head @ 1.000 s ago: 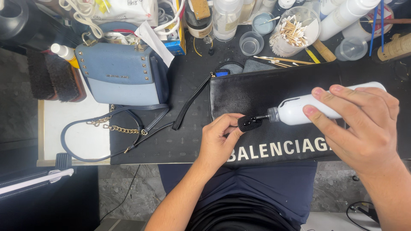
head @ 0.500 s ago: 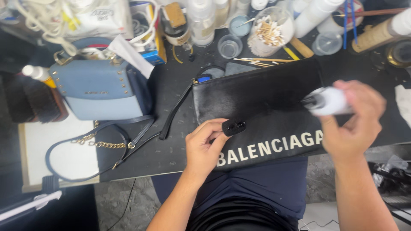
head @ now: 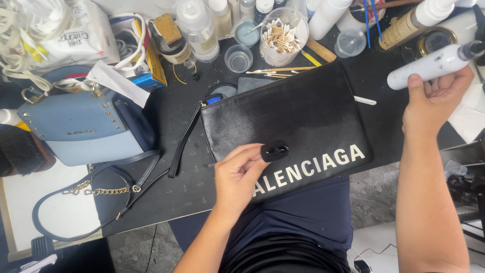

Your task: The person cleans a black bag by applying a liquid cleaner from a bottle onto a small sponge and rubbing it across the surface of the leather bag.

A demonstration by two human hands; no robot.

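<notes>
Pinching a small black sponge pad [head: 275, 151] between fingertips, the left hand [head: 238, 177] presses it onto a flat black leather pouch with white lettering [head: 288, 121]. Off the pouch's upper right corner, the right hand [head: 433, 103] is closed around a white plastic squeeze bottle [head: 434, 64]. Left of the pouch sits a pale blue studded handbag [head: 81, 126].

Other stuff on the dark work table

A light blue handbag [head: 83, 129] with a chain strap sits at nine o'clock. A clear jar of cotton swabs [head: 281, 36] stands at twelve o'clock, with a small empty plastic cup [head: 238, 58] just beside it and thin brushes [head: 275, 72] nearby.
</notes>
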